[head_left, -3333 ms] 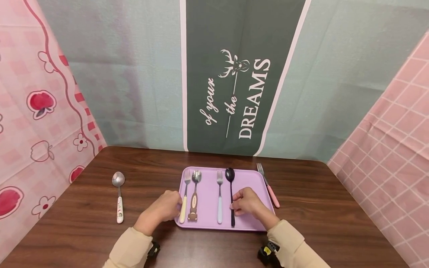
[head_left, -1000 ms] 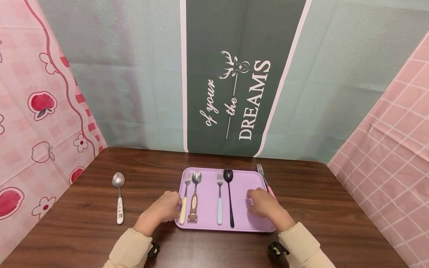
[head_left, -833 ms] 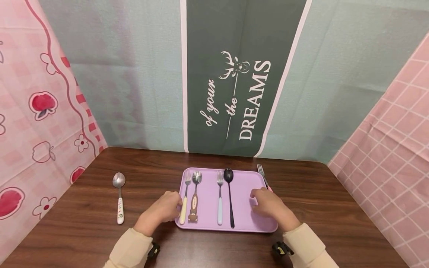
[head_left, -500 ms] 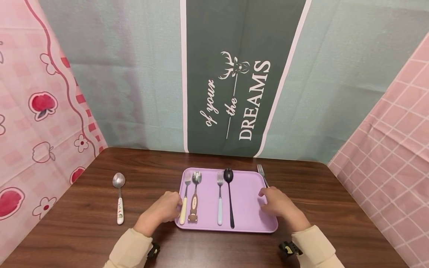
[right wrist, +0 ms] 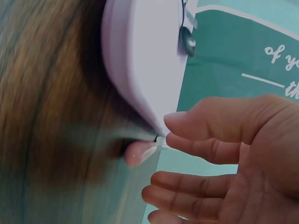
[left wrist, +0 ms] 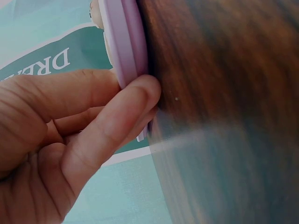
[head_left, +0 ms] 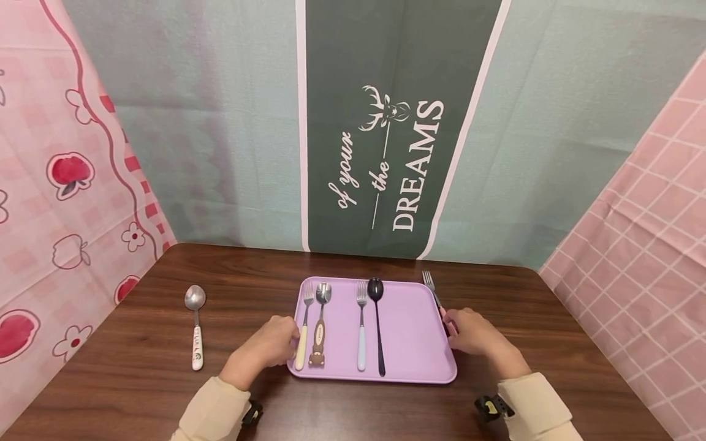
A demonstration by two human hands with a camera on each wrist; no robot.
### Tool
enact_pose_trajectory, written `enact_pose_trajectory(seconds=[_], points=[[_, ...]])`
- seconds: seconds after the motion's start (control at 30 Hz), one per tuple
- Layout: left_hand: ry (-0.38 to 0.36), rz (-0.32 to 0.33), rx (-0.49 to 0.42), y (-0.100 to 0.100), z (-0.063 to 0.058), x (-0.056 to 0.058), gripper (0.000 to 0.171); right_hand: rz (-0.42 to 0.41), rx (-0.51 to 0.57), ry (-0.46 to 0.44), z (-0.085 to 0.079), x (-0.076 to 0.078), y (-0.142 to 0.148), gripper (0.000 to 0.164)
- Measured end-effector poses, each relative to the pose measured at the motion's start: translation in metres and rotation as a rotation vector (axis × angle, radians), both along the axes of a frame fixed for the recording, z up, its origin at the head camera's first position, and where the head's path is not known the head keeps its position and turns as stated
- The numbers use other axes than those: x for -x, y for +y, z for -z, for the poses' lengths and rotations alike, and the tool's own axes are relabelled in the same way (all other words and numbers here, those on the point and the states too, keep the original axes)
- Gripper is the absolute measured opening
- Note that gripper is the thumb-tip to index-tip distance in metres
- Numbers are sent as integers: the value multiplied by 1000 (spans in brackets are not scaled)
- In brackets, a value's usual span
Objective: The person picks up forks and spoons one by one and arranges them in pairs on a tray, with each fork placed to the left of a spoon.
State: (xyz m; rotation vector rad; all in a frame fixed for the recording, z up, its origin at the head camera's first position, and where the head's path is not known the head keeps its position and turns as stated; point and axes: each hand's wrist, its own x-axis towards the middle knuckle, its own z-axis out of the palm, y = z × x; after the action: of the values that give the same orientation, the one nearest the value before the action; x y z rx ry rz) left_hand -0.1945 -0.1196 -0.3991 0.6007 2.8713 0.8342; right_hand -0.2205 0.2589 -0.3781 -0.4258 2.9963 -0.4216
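the left hand is pinching the purple tray by its edge. the right hand, loosely spread, is near the pink-handled fork.

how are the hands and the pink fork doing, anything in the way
Left hand pinching tray edge. Right hand open at pink-handled fork, contact unclear. Fork on table beside tray; nothing seen in the way.

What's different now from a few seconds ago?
The right fingers let go of the black spoon, now slightly further left, and moved right to the pink fork beside the tray. The left fingers stayed on the tray's edge; other cutlery stayed put.
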Motion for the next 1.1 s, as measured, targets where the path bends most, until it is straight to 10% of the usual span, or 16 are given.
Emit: enact_pose_trajectory(seconds=[0.4,1.1], points=[[-1,3,6,1,3,1,22,-92,26,19,14,15,9,17],[-15,-5,3,1,-1,-1,22,24,28,79,20,26,4,15]])
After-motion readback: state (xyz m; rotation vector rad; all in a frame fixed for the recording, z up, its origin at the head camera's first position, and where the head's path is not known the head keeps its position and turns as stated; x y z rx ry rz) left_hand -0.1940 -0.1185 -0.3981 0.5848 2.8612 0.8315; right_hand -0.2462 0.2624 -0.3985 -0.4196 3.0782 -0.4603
